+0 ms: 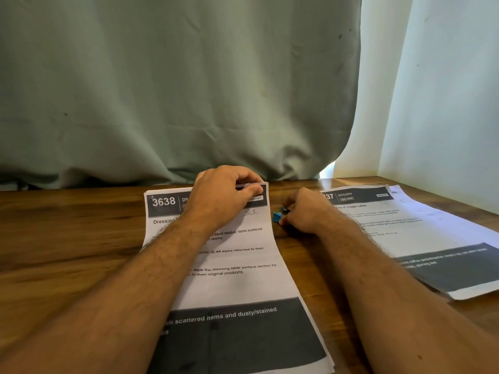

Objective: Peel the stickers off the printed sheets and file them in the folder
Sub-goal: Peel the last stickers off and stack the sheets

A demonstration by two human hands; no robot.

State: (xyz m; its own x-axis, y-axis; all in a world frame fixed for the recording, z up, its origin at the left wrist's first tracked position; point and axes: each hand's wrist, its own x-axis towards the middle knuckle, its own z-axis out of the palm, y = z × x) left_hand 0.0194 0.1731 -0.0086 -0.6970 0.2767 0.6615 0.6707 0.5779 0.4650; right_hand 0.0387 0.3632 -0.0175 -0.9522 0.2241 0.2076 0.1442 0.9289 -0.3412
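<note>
The left hand point(224, 195) pinches the top edge of the printed sheet point(232, 265) in the middle of the frame. The right hand point(305, 211) grips a small blue thing point(278, 215) just beside it. Another sheet point(421, 233) waits at the right. No folder shows, so filing looks still to do

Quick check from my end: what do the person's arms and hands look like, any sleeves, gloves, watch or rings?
Both forearms are bare up to the frame's edge, with no sleeves in view. The left hand and right hand wear no gloves. No watch or band shows on either wrist, and no ring on the fingers that are visible. Both forearms show hair.
</note>
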